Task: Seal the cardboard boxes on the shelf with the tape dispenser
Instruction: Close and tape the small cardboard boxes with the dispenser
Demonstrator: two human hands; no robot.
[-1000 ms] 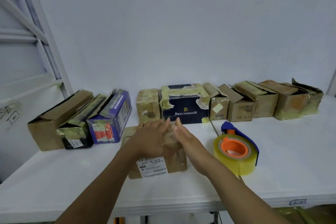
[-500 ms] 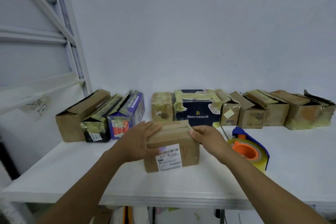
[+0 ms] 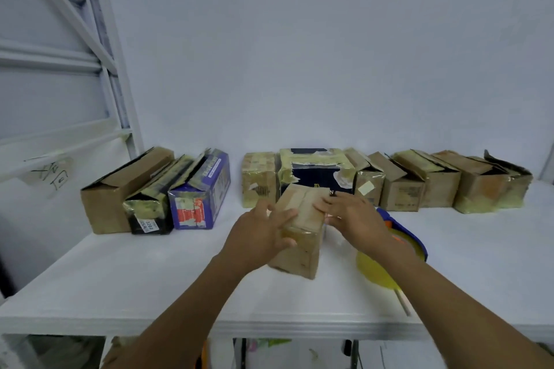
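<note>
A white metal frame [image 3: 99, 69] stands left by the white wall [image 3: 329, 54], a handwritten note [image 3: 55, 174] beneath.
</note>
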